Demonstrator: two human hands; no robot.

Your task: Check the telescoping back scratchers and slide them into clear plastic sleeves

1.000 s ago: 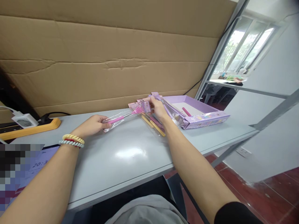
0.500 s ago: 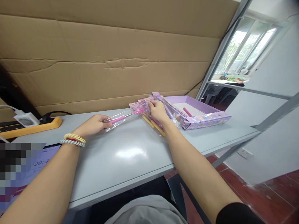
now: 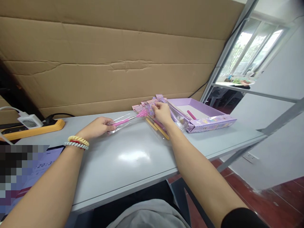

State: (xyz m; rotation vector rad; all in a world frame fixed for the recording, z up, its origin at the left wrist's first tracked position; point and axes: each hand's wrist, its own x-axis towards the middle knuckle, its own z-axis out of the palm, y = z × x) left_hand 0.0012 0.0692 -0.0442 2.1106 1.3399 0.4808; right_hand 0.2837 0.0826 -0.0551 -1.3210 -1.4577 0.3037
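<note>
My left hand (image 3: 103, 125) is closed on the lower end of a clear plastic packet. Inside it lies a slim stick (image 3: 121, 122) with a pink handle, a silvery shaft and a bright pink head; its exact kind does not show. My right hand (image 3: 162, 112) has its fingers pinched together at the packet's upper end, by the pink head. What those fingers grip is partly hidden. Under and around that hand lie several more clear packets (image 3: 174, 116) with pink and purple card tops. Sticks with yellow handles (image 3: 161, 130) show in a packet below my right wrist.
A shallow purple box (image 3: 210, 122) stands open to the right, a pink stick (image 3: 191, 114) inside. At the left are an orange power strip (image 3: 55, 125) with a white plug (image 3: 30, 120) and a lit screen (image 3: 46, 163). Cardboard (image 3: 118, 82) backs the grey table (image 3: 102, 177).
The view has shifted very slightly. Both hands stay in nearly the same place on the packet, and its pink head sits a touch closer to my right fingers.
</note>
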